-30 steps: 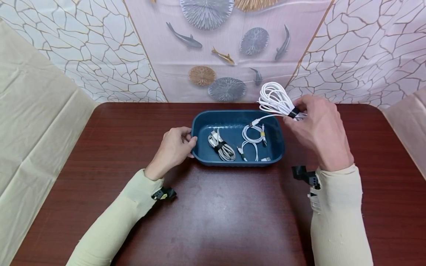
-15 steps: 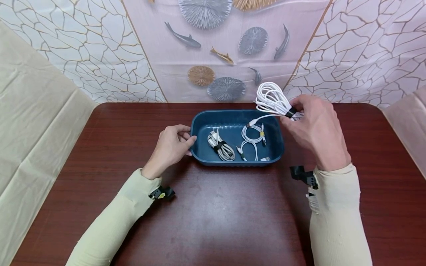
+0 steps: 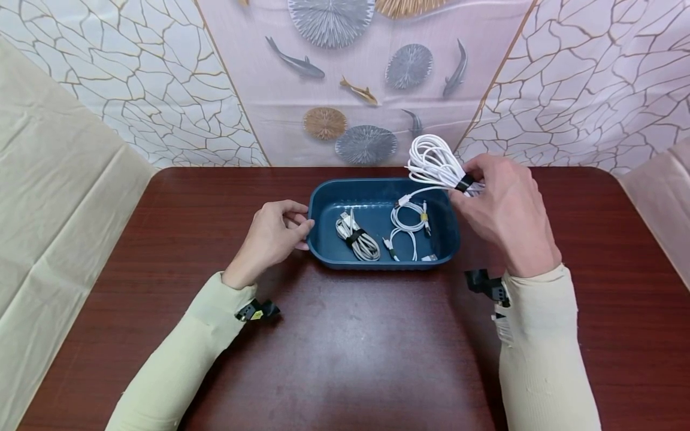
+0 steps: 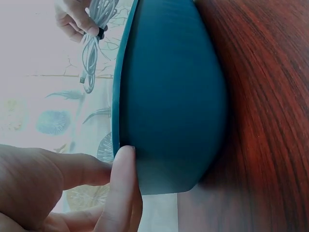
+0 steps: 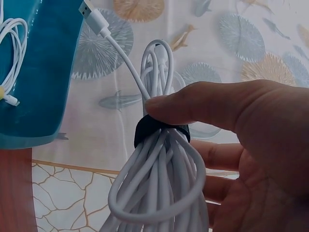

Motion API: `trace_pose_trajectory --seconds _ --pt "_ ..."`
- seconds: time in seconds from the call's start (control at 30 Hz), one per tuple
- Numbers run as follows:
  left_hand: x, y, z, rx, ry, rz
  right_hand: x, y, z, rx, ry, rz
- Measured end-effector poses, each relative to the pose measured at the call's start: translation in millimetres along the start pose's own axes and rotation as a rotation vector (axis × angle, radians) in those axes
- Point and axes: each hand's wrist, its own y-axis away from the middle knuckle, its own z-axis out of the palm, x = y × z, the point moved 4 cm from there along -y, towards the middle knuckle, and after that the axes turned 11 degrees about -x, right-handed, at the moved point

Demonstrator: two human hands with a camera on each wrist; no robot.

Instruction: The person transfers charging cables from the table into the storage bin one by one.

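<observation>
My right hand [image 3: 509, 212] pinches a coiled white USB cable [image 5: 159, 169] at its black strap, with the thumb pressing near the strap. The looped end of this cable hangs in the air above the bin's back right corner, and its USB plug [image 5: 95, 18] sticks out loose. My left hand [image 3: 277, 233] holds the rim of a dark blue plastic bin [image 4: 174, 96] at its left end, thumb and fingertip on either side. Inside lie a greyish cable bundle [image 3: 358, 237] with a black strap and, to the right, thin white coiled cables [image 3: 408, 216], one with a yellow tie.
The bin stands on a dark reddish wooden table [image 3: 345, 353], near its back edge. Behind rises a patterned cloth backdrop [image 3: 372, 72] with fish and round motifs. A plain beige cloth [image 3: 59, 209] hangs at the left.
My right hand has drifted slightly left with the coiled cable, further over the bin. The left hand has shifted a little left at the rim. The cables in the bin lie unchanged.
</observation>
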Motion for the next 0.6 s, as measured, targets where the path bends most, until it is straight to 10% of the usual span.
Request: trace_pose_trajectory --seconds 0.6 --pt "-1.5 -0.2 -1.4 -0.022 0.013 0.005 -6.0 -3.8 8.5 -0.012 -0.001 -0.025"
